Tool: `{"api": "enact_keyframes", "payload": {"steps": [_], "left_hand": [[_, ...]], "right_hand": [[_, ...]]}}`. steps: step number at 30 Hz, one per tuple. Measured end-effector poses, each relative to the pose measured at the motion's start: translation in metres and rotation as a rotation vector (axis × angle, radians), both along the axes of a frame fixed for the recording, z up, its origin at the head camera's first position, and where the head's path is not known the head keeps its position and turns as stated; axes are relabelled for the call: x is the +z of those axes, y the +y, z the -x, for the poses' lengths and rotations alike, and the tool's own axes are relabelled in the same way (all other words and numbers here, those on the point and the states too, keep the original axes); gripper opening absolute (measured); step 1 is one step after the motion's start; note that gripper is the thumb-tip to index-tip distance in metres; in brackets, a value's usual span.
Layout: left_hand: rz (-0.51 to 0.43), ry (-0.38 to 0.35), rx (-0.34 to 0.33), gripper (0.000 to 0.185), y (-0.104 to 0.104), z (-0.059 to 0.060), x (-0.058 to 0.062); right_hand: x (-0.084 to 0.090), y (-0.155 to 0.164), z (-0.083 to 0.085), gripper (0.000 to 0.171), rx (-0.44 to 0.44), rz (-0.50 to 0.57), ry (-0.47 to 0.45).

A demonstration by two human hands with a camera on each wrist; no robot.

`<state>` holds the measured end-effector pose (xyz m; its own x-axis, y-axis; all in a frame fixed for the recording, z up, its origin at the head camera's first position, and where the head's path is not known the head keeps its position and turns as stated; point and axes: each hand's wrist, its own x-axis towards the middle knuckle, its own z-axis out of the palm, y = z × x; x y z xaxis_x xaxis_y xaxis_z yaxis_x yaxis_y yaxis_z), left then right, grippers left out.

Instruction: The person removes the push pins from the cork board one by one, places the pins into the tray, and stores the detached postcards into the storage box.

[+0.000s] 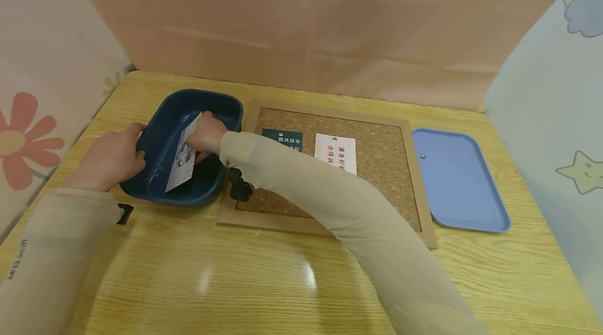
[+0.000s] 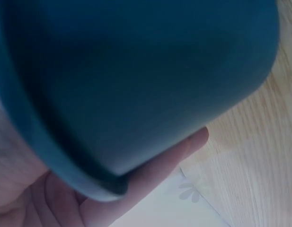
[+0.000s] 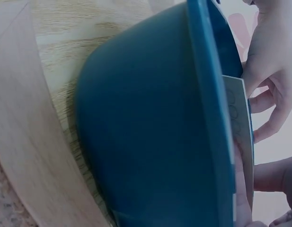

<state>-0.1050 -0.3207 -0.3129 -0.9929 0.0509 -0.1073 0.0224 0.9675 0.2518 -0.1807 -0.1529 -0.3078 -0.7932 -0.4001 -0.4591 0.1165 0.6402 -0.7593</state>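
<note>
A dark blue plastic basin [image 1: 186, 201] stands at the left of the table. My left hand [image 1: 109, 158] grips its left rim; in the left wrist view, fingers [image 2: 150, 182] lie along the basin's outer wall [image 2: 150, 94]. My right hand [image 1: 207, 133] reaches into the basin and pinches a white card [image 1: 181, 165] with dark handwriting. The card stands tilted, its lower end toward the front of the basin. In the right wrist view, the card's edge [image 3: 240, 109] shows just above the basin rim [image 3: 209, 85].
Right of the basin lies a wood-framed cork board [image 1: 383, 167]. A green card [image 1: 294, 141] and a white card with red writing [image 1: 346, 156] are pinned to it, partly behind my right sleeve. A light blue tray [image 1: 459, 183] with a small pin [image 1: 423, 157] is farther right.
</note>
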Motion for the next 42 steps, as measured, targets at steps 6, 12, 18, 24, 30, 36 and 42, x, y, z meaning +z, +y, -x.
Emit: {"api": "enact_keyframes", "payload": {"steps": [6,12,18,24,30,36,42], "left_hand": [[0.000,0.005,0.001,0.054,0.002,-0.001,0.001],[-0.017,-0.011,0.015,0.055,0.001,-0.002,0.002],[-0.009,-0.006,0.008,0.054,0.002,-0.001,0.003],[0.006,-0.001,0.018,0.055,0.002,0.000,0.002],[0.015,-0.010,0.042,0.055,0.000,0.001,0.001],[0.017,-0.029,0.057,0.055,0.001,0.002,0.001],[0.020,-0.030,0.057,0.056,0.003,0.003,0.002]], "right_hand": [[0.000,-0.001,-0.001,0.072,0.012,-0.011,-0.021],[0.001,-0.002,-0.002,0.075,-0.007,0.018,-0.044],[0.001,-0.002,-0.001,0.070,-0.037,0.005,-0.039],[0.004,-0.002,0.002,0.078,-0.001,-0.085,-0.022],[0.016,-0.007,0.003,0.083,-0.009,-0.225,-0.117],[0.020,-0.015,0.002,0.088,-0.043,-0.295,-0.170],[0.012,-0.017,0.004,0.086,-0.051,-0.286,-0.151]]}}
